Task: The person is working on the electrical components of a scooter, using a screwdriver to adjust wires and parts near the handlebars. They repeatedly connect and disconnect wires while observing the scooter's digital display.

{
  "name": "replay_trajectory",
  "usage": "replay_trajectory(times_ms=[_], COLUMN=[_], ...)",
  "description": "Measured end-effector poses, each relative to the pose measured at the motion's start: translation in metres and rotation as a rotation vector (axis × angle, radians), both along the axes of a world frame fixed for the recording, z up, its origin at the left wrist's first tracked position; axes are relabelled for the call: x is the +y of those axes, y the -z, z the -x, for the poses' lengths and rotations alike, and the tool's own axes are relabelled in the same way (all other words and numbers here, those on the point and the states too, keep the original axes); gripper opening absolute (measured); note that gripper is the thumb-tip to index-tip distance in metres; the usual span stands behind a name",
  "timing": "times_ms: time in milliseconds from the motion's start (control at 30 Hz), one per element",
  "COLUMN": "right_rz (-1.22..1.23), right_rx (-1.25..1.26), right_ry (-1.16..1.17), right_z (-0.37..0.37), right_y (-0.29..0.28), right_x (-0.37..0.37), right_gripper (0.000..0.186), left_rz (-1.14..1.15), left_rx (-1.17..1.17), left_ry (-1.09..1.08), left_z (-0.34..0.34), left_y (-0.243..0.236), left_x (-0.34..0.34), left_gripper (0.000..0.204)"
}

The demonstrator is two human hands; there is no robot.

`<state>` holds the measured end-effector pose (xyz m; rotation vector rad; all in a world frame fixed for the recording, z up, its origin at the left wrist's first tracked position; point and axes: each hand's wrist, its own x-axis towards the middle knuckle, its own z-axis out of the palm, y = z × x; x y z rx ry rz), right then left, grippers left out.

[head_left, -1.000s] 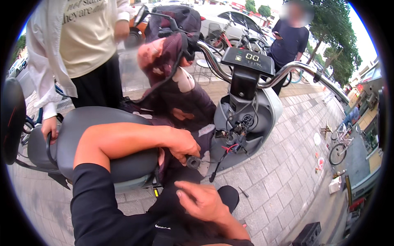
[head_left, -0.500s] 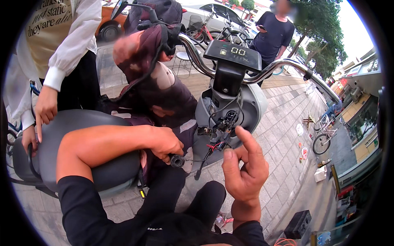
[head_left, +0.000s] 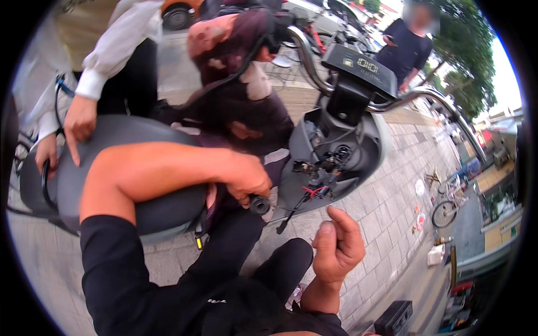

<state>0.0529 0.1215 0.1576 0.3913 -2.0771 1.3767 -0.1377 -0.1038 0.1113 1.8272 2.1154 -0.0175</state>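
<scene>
My left hand [head_left: 250, 180] is closed round a black handlebar grip [head_left: 259, 205], its hollow round end toward me. My left forearm lies across the grey seat [head_left: 151, 131] of an electric scooter. A thin cable leads from near the grip to the scooter's opened front panel [head_left: 358, 159]. Loose wires and connectors [head_left: 330, 167] hang out there, with red wires [head_left: 315, 192] at the lower edge. My right hand [head_left: 338, 246] is raised in front of the panel, apart from it, index finger bent, thumb apart, nothing visible in it.
A lit display [head_left: 361, 70] sits amid the chrome handlebar [head_left: 417, 95]; a patterned quilted cover [head_left: 235, 106] drapes its left side. At the left, a person's hand [head_left: 78, 126] points at the seat. Another person [head_left: 403, 47] stands beyond. A black case [head_left: 394, 318] is on the paving.
My view has shifted, so the scooter appears farther right. My right hand has drawn back from the wires, its index finger more bent. My left hand keeps hold of the handlebar grip.
</scene>
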Motion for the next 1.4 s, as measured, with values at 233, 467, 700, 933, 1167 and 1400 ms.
replay_trajectory(times_ms=[233,467,700,933,1167,1400], right_rz=[0.084,0.021,0.002,0.001,0.057,-0.092], right_rx=[-0.022,-0.020,-0.003,-0.003,-0.028,-0.100], right_ry=[0.002,0.008,-0.012,-0.038,-0.020,0.009], right_z=[-0.010,-0.008,-0.004,-0.005,-0.014,-0.012], right_y=[-0.002,-0.002,0.001,-0.001,-0.005,-0.001], right_x=[-0.007,-0.008,-0.007,-0.008,-0.010,-0.008], right_gripper=[0.030,0.029,0.028,0.029,0.028,0.033], left_rz=[-0.026,0.051,0.011,0.036,0.004,0.108], left_rx=[-0.022,-0.053,-0.003,-0.012,0.016,-0.032], left_ry=[0.030,-0.032,0.006,-0.019,0.012,-0.012], left_z=[0.001,-0.012,-0.002,-0.005,-0.007,0.005], left_y=[0.004,-0.017,-0.003,-0.004,-0.005,0.005], left_x=[0.010,0.004,0.007,0.006,0.008,0.010], left_gripper=[0.040,0.040,0.040,0.040,0.041,0.038])
